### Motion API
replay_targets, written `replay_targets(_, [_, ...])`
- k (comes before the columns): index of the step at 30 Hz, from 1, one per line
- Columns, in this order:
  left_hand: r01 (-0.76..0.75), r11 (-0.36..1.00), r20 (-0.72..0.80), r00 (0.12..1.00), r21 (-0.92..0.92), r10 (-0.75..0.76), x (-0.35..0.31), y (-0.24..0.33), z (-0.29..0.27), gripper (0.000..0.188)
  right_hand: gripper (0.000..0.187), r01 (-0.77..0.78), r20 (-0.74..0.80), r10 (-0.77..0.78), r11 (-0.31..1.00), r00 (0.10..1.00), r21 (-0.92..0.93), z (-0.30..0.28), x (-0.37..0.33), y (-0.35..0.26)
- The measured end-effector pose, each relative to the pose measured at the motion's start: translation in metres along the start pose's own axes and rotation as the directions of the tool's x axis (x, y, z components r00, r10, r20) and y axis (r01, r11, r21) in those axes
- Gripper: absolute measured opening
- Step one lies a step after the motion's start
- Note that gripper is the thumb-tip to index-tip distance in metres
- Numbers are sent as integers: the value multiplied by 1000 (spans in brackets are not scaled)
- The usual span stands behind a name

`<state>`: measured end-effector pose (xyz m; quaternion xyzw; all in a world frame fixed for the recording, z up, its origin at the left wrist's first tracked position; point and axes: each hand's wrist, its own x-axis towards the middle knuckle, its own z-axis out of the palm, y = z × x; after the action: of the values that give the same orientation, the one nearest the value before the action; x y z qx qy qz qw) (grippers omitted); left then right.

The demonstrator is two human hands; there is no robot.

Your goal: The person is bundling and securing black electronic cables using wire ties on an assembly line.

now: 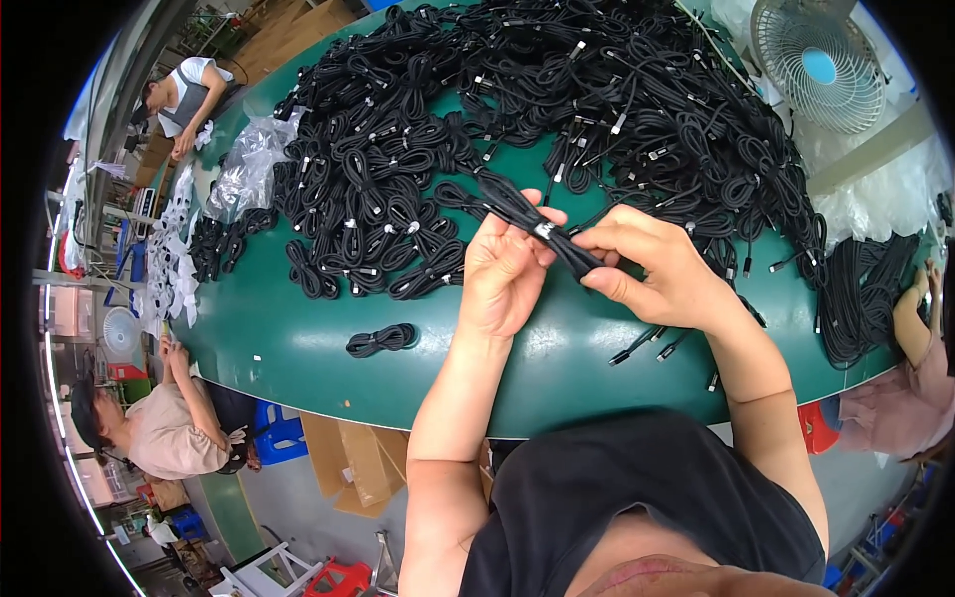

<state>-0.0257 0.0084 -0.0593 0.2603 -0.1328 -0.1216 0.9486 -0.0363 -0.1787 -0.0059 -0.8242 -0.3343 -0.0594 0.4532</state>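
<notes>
Cable bundle (559, 243) grasped in both hands above the green table (298, 358)

At the table's left end, a clear plastic bag (244, 164) lies crumpled; whether it holds anything cannot be made out. Below the table's near edge, left of the person, a cardboard box (370, 466) sits with flaps apart, its contents unclear. On the table's near left part, a single black coil (381, 340) lies alone, perhaps to stay unmixed with the others. Over the table's middle, the left hand (505, 264) grasps the bundle, fingers curled about it near a whitish piece, likely carrying its weight. The right hand (652, 267) pinches the bundle's lower right end between thumb and fingers, apparently keeping the strands together. A big cable pile (686, 114) covers the table's far side, leaving the near edge as working room. At the table's right end lies a bunch of long black cables (863, 303).
</notes>
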Motion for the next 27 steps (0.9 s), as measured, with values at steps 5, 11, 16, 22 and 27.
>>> replay_targets(5, [85,993,-46,996,84,-81,-2,-2,6,48,32,52,-6,-52,997,999,64,0,4,1])
replay_targets(11, [90,992,26,995,92,-93,-1,3,14,48,21,-56,-44,64,983,997,172,4,2,3])
replay_targets(16, [119,964,-46,993,237,-111,-5,-2,7,36,17,6,-176,-25,994,984,-107,8,-1,-1])
replay_targets(22, [3,973,-36,999,230,6,-3,-3,-1,29,13,34,-182,-105,934,978,-355,11,-4,-5])
replay_targets(27, [75,978,-18,997,193,-73,-7,-16,9,31,16,53,-173,-114,946,978,-321,14,-7,-8])
